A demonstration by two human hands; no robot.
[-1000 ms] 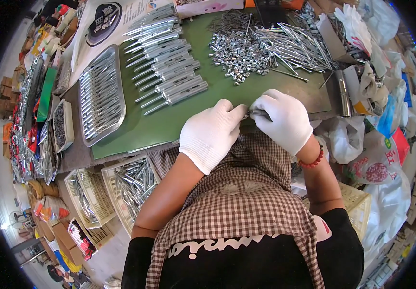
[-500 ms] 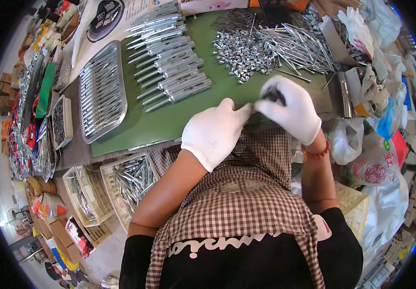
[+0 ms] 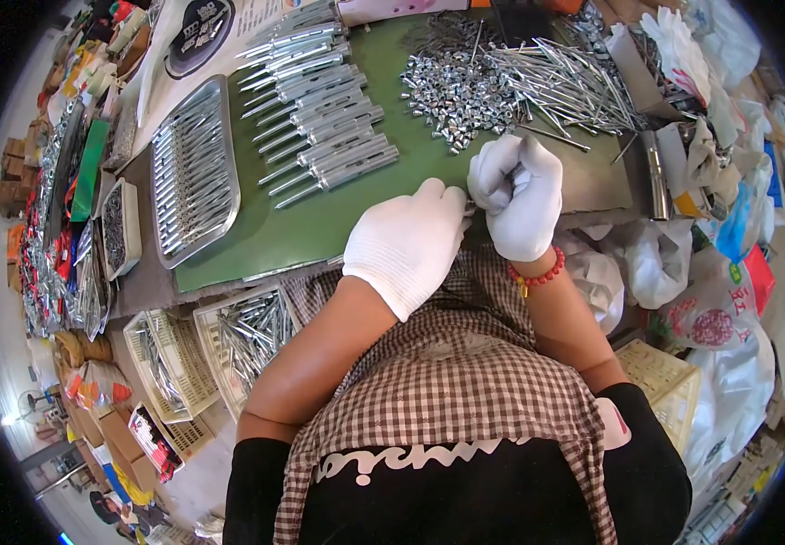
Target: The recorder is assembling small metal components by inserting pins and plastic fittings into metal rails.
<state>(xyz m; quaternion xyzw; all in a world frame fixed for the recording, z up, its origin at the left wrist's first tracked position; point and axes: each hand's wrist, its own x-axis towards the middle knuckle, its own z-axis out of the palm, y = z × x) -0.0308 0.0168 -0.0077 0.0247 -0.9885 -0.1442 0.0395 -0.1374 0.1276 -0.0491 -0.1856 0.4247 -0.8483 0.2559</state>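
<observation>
My left hand, in a white knit glove, is closed near the front edge of the green work surface, fingers pointing right. Against its fingertips, my right hand, gloved too, is curled closed. A sliver of metal shows between them; the gloves hide the rest, and its kind cannot be made out. Beyond the hands lie a heap of small shiny metal caps and a pile of long thin metal rods. Left of these, silver cylinders with thin shafts lie in a stacked row.
A metal tray of thin metal parts lies at the left, beside a small box of dark pieces. Below the table edge stands a crate of metal tubes. A metal cylinder and plastic bags are at the right.
My right hand has turned and drawn inward to the left, its fingers curling tighter. The dark opening in its grasp no longer shows. My left hand has barely moved.
</observation>
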